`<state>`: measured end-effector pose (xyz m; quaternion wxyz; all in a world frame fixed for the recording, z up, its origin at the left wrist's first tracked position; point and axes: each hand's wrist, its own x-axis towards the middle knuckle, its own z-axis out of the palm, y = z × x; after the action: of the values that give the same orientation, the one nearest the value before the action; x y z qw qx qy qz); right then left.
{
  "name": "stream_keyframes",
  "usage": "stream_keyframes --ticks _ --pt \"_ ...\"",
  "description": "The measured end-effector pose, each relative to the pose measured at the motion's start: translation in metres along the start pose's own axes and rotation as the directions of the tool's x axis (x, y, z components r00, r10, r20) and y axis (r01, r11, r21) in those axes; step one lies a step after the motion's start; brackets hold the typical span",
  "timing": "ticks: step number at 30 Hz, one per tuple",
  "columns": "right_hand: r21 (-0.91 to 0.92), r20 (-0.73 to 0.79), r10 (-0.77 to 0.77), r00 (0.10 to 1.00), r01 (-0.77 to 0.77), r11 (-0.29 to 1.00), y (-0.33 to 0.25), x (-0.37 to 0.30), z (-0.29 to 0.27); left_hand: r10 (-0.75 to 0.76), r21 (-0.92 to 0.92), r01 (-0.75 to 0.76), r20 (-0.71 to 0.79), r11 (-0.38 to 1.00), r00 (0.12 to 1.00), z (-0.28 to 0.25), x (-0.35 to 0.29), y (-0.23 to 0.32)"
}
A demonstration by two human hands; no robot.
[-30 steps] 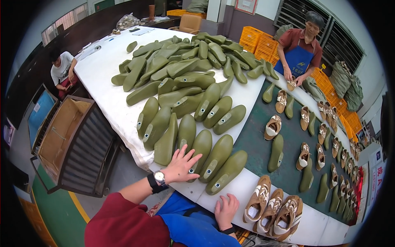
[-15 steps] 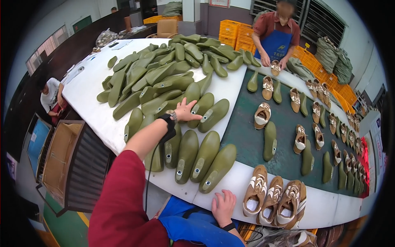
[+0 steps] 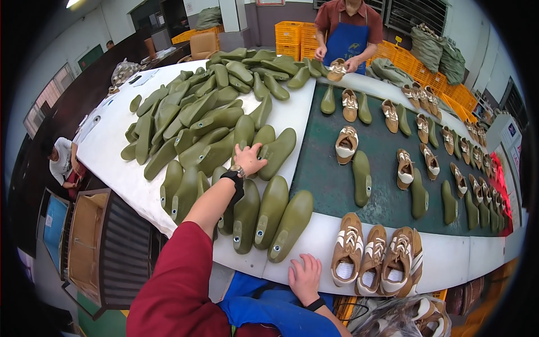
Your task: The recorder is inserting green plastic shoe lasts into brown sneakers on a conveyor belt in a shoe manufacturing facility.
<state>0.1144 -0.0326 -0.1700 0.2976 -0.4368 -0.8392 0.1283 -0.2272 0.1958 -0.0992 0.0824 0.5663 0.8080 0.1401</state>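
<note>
My left hand (image 3: 250, 160) reaches over the white table, fingers apart and bent over the near ends of two olive-green shoe lasts, (image 3: 279, 153) being the right one. The hand hides those ends, and both lasts still lie on the table. Closer to me, a row of lasts (image 3: 272, 212) lies side by side with metal-ringed holes in their heels. My right hand (image 3: 306, 277) rests open at the table's near edge, holding nothing. Beside it stand several brown-and-white sneakers (image 3: 346, 247).
A large heap of lasts (image 3: 196, 106) covers the far left. On the green mat (image 3: 331, 188) sneakers and lasts lie in rows. Across the table a co-worker in a blue apron (image 3: 345, 45) holds a sneaker. Orange crates (image 3: 288, 33) stand behind; a wooden-fronted cabinet (image 3: 90, 241) is at left.
My left hand has moved slightly nearer and right over the lasts, its fingers more bent. The whole view has shifted a little. The co-worker's left-side hand has come off the sneaker.
</note>
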Motion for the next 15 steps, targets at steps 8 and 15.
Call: stream_keyframes --ticks 8,15 --pt "-0.003 -0.01 0.014 1.0 -0.014 1.0 0.0 0.001 0.002 0.02 0.129 -0.038 0.132 0.991 0.991 -0.005 -0.026 0.013" --pt "0.019 0.008 0.041 0.999 -0.041 0.999 0.002 -0.001 0.003 0.315 0.421 -0.263 -0.06 0.868 0.947 0.025 -0.022 0.028"
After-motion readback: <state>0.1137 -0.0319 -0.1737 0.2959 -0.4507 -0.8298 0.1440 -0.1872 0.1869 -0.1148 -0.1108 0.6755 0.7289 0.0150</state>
